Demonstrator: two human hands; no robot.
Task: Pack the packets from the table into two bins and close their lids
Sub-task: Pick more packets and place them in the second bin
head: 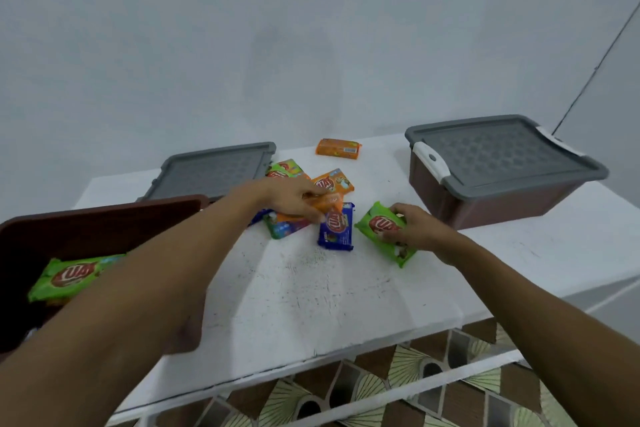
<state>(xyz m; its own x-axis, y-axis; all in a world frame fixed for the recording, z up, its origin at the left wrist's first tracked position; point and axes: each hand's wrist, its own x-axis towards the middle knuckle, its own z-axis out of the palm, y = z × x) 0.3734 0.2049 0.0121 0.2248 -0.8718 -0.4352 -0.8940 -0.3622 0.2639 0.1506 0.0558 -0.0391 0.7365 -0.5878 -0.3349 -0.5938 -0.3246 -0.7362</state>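
Head view: a white table [311, 288], its top scuffed and flecked with dark specks, stands against a plain pale grey wall [242, 45]. A thin dark line [595, 69] runs up the wall at the far right. Below the table's near edge is a floor of brown and green fan-patterned tiles [381, 388].

At the table's left end sits an open brown bin [104, 210] with a green packet in the bin [72, 276]. Just behind it a loose grey lid [211, 172] lies flat on the table. At the far right stands a closed brown bin [498, 198], its grey lid [498, 152] on and a white latch [431, 161] at its left end.

Near the middle of the table lies a small heap of packets [287, 170], green, orange and blue. A lone orange packet [338, 148] lies apart at the far edge.

The left hand [291, 198] reaches over the heap, its fingers curled round an orange packet [327, 203]. A blue packet [336, 227] lies just beside it on the table. To the right, the right hand [419, 227] grips a green packet [381, 229], fingers curled over its right side, low over the tabletop.
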